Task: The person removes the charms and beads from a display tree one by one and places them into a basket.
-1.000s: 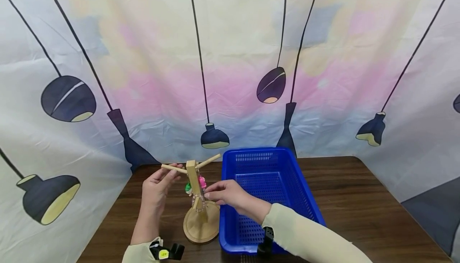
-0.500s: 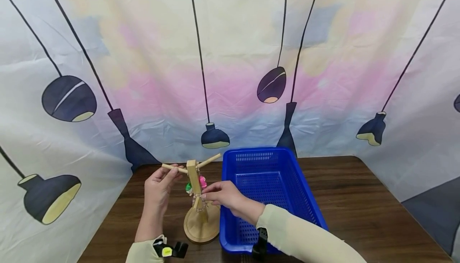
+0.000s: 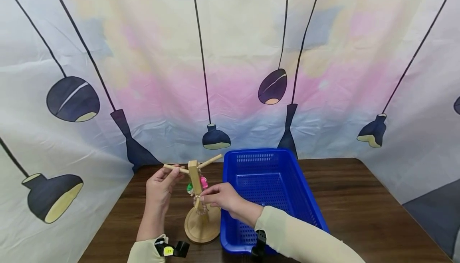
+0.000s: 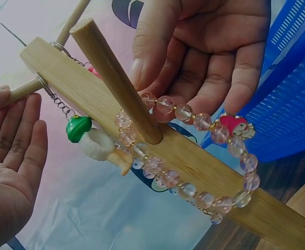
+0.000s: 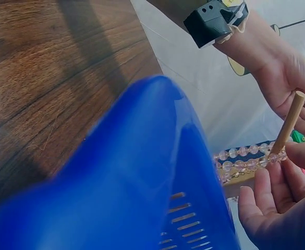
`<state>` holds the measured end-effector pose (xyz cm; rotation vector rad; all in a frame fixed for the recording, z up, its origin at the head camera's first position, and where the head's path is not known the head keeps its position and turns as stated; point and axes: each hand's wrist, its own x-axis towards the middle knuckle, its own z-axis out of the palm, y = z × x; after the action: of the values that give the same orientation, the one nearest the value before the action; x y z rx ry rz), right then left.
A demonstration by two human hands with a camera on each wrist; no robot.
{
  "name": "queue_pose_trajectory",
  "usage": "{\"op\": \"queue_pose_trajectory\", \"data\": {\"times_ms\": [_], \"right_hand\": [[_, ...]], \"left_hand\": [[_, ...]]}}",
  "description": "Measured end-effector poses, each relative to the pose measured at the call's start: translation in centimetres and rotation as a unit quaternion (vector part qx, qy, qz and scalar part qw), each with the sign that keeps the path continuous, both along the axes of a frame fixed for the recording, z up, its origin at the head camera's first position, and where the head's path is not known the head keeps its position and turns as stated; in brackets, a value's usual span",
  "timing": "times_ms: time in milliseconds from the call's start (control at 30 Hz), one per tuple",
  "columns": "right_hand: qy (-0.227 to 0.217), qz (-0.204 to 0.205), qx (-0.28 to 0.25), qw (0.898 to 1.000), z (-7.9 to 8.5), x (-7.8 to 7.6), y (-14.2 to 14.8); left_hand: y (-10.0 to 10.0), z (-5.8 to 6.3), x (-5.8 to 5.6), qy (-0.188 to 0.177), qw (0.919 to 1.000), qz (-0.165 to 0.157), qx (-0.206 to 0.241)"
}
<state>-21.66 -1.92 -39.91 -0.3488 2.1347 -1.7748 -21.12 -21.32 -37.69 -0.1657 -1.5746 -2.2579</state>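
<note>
A wooden stand with a square post, several pegs and a round base stands on the table. My left hand pinches its upper left peg between thumb and fingers. A bracelet of clear pinkish beads, with a small red-and-white charm, loops around the lower front peg. My right hand pinches the bracelet's upper beads beside that peg. From the upper left peg hangs a keychain figure with a green cap. A pink keychain figure hangs behind the post.
A blue perforated plastic basket stands right beside the stand, under my right forearm. Both are on a dark wood-grain table. Behind the table hangs a cloth backdrop printed with lamps.
My right hand has shifted slightly left, bringing its fingertips to the lower front peg. The left hand keeps its hold on the upper peg. The head view has shifted a little.
</note>
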Motion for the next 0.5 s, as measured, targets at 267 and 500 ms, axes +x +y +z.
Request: {"op": "queue_pose_trajectory", "data": {"times_ms": [267, 500], "right_hand": [[0.005, -0.003, 0.010, 1.000, 0.14, 0.07, 0.01], [0.005, -0.010, 0.020, 1.000, 0.26, 0.18, -0.19]], "left_hand": [[0.14, 0.06, -0.05, 0.003, 0.9999, 0.000, -0.010], [-0.02, 0.12, -0.03, 0.001, 0.9999, 0.005, -0.010]]}}
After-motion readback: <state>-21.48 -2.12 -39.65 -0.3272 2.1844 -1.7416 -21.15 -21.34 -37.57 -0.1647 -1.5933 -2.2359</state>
